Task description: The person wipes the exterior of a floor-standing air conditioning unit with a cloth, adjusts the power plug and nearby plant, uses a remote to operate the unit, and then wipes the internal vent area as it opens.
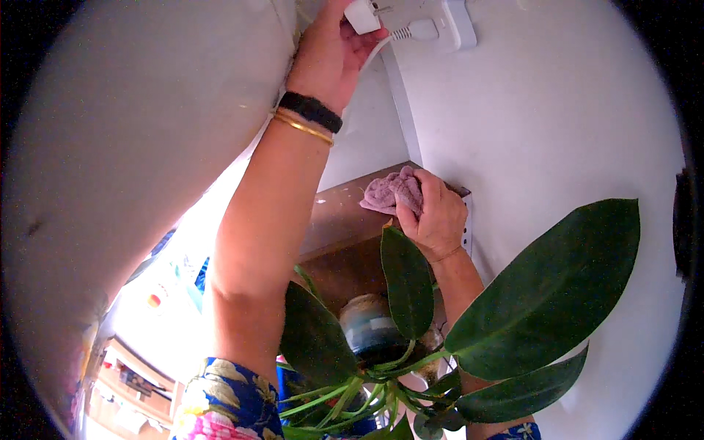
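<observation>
My left hand [334, 62] is raised to the top of the view, its fingers closed round a white plug [364, 16] with metal prongs showing. A white cable [376, 51] passes beside those fingers to another white connector [423, 30] by the wall. Lower and to the right, my right hand [438, 216] grips a bunched mauve cloth [394, 192]. The cloth rests against the brown shelf [341, 213] in the corner. Part of my right forearm is hidden behind the leaves of a green plant [546, 293].
A white socket unit [460, 26] is on the pale wall [557, 110]. Broad plant leaves fill the lower middle and right. Behind them stands a glass jar [369, 323]. A large pale surface [147, 110] curves along the left, and wooden furniture [136, 392] shows at lower left.
</observation>
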